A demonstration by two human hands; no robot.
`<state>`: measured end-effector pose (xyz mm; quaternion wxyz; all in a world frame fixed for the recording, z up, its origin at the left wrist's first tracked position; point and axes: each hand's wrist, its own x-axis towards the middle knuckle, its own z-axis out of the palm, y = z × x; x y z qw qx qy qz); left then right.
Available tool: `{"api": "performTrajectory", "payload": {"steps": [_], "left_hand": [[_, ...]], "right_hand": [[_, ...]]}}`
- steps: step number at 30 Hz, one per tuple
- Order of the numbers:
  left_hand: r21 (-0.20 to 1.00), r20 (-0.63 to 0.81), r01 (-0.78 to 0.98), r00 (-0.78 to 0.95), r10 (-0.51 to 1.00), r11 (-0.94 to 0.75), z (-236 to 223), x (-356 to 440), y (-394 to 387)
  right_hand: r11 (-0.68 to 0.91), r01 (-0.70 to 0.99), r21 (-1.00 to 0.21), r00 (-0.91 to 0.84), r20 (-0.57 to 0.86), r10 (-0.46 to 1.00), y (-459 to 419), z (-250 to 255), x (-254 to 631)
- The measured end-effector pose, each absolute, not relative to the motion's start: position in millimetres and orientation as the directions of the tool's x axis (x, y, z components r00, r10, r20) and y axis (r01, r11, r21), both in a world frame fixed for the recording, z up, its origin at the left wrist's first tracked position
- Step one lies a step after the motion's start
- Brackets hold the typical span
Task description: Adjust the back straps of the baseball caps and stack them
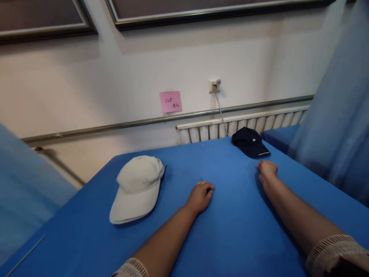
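My left hand (pixel 200 197) rests on the blue covered surface (pixel 230 231) with its fingers curled in and nothing visible in them. To its left lies a white baseball cap (pixel 140 175), brim toward me, a small mark on its front; hand and cap are apart. Farther right, my right hand (pixel 268 169) is closed in a loose fist on the same cover, and I see no object in it. Just beyond that hand sits a navy baseball cap (pixel 248 139) with small white marks on its front and brim. A small gap separates them.
A metal rail (pixel 129 125) runs along the wall above a white radiator (pixel 209 130). A cord hangs from the wall socket (pixel 214 86). Beside it is a pink handwritten note (pixel 170 101). Blue curtains (pixel 340 115) flank both sides. A thin rod (pixel 25 256) lies at lower left.
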<state>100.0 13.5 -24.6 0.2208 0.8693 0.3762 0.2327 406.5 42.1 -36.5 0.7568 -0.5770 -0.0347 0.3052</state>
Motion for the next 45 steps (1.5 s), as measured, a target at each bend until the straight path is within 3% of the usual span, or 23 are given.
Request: {"api": "performTrajectory", "payload": {"steps": [3, 7, 10, 12, 14, 16, 20, 25, 36, 38, 41, 45], "left_hand": [[0.558, 0.234, 0.557, 0.606, 0.76, -0.615, -27.9, 97.3, 5.6], [0.587, 0.301, 0.562, 0.517, 0.801, -0.583, -18.7, 82.6, -5.8], [0.614, 0.421, 0.577, 0.339, 0.841, -0.539, 3.0, 58.7, -15.1], [0.694, 0.457, 0.564, 0.136, 0.879, -0.448, 19.8, 37.0, -26.3], [0.837, 0.409, 0.446, -0.122, 0.905, -0.317, 32.3, 12.9, -44.3], [0.961, 0.253, 0.189, -0.317, 0.914, -0.201, 37.1, -10.7, -68.1], [0.979, -0.009, -0.171, -0.579, 0.815, -0.111, 31.5, -45.6, -111.7], [0.911, -0.206, -0.407, -0.582, 0.787, -0.063, 35.6, -59.4, -122.5], [0.796, -0.489, -0.547, -0.329, 0.808, 0.259, 53.2, -58.7, -91.0], [0.839, -0.439, -0.496, -0.376, 0.816, 0.223, 52.9, -54.6, -81.0], [0.939, -0.236, -0.332, -0.451, 0.861, 0.083, 52.1, -47.7, -68.2], [0.99, 0.011, -0.127, -0.374, 0.927, -0.063, 57.5, -37.5, -55.6]], "right_hand": [[0.057, -0.408, -0.911, 0.779, -0.315, 0.542, 23.4, -32.0, 359.9], [-0.033, -0.415, -0.909, 0.636, -0.315, 0.704, -2.1, -29.9, 273.6], [-0.077, -0.418, -0.905, 0.428, -0.271, 0.862, -21.8, -29.8, 215.3], [-0.102, -0.358, -0.928, 0.345, -0.233, 0.909, -31.9, -29.3, 192.4], [-0.115, -0.266, -0.957, 0.279, -0.19, 0.941, -37.6, -28.6, 184.1], [-0.122, -0.206, -0.971, 0.218, -0.167, 0.961, -39.1, -28.1, 186.0], [-0.126, -0.19, -0.974, 0.129, -0.152, 0.98, -37.8, -27.9, 195.7], [-0.131, -0.174, -0.976, 0.025, -0.137, 0.99, -39.8, -27.6, 199.5], [-0.142, -0.149, -0.979, -0.146, -0.121, 0.982, -37.6, -28.9, 210.5], [-0.146, -0.156, -0.977, -0.164, -0.12, 0.979, -37.0, -30.1, 210.1], [-0.148, -0.201, -0.968, -0.174, -0.113, 0.978, -35.0, -32.7, 207.8], [-0.057, -0.294, -0.954, 0.094, -0.088, 0.992, -21.9, -35.2, 216.4]]}}
